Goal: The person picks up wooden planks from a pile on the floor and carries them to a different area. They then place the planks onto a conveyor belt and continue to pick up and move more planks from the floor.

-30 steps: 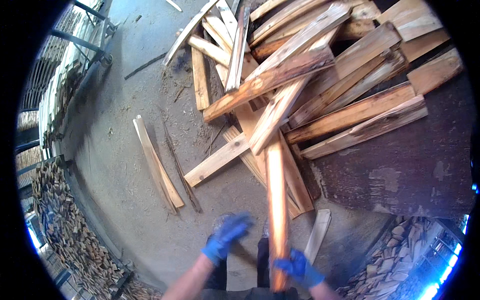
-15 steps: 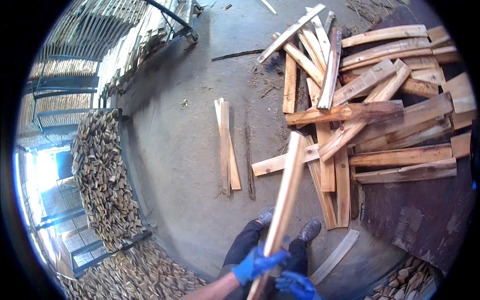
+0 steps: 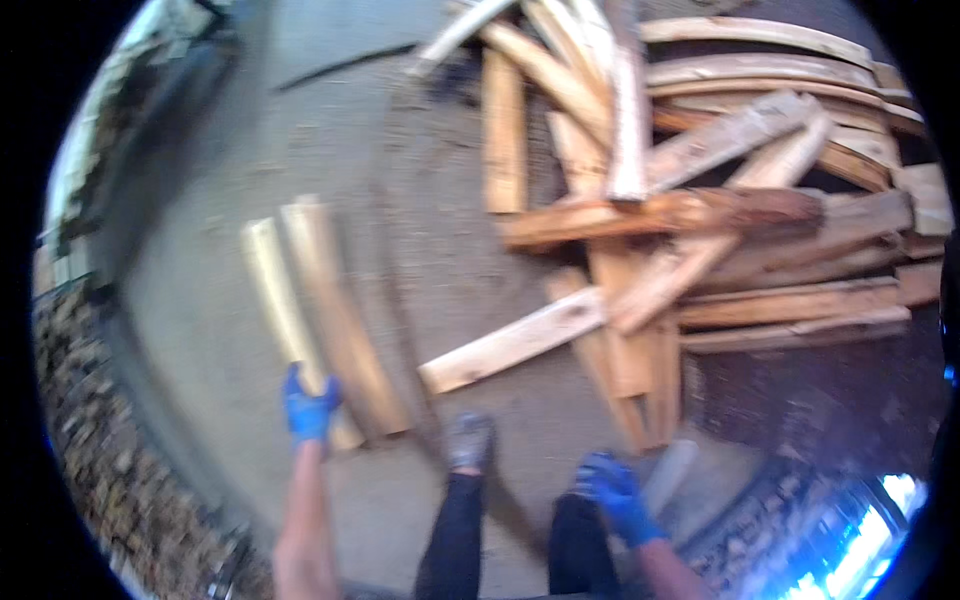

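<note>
My left hand, in a blue glove, grips the lower part of a pale wooden plank low over the floor. Just right of that plank lie other planks, blurred together. My right hand, also gloved in blue, hangs near my right shoe and shin with nothing visible in it; its fingers look stretched out. A light board juts from the heap toward my feet.
A loose heap of split planks lies to the right, partly on a dark sheet. A short pale piece rests by my right foot. Stacked firewood lines the left edge. A thin dark strip lies at the far side.
My left hand has carried the plank from in front of me down and left, beside the planks on the floor. My right hand has moved away from it, rightward. The view has shifted and blurred.
</note>
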### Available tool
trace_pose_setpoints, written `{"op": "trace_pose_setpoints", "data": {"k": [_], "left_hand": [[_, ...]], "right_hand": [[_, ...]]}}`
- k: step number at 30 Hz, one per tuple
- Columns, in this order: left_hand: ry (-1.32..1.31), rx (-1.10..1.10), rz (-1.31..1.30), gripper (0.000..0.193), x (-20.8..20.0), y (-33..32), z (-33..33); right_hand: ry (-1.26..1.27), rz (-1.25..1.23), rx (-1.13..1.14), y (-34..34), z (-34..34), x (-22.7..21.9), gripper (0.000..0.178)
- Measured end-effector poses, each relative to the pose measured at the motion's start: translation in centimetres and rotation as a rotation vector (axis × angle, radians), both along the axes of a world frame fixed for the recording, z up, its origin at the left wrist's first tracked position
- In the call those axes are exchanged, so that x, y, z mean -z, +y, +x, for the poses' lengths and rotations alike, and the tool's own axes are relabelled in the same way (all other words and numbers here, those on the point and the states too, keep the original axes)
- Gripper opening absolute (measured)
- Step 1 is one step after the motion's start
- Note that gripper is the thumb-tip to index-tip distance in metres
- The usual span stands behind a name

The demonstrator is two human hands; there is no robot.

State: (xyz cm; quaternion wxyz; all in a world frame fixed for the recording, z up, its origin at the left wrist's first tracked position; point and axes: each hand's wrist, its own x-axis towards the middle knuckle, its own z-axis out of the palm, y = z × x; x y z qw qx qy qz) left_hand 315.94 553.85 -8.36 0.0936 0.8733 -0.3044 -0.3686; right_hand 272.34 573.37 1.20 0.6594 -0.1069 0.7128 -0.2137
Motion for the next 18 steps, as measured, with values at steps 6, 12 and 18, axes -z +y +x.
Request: {"op": "trace_pose_setpoints", "data": {"k": [6,12,18], "left_hand": [[0.077,0.071,-0.125,0.074,8.4,1.4,0.2],[0.296,-0.102,-0.097,0.066,4.7,2.2,1.8],[0.651,-0.448,-0.09,0.02,-4.6,6.1,3.1]], "right_hand": [[0.289,-0.159,-0.005,-8.1,1.8,4.7,0.04],[0.933,-0.634,-0.69,-24.0,-5.3,0.2,0.048],[1.559,-0.571,-1.573,-38.6,-11.3,-5.3,0.057]]}}
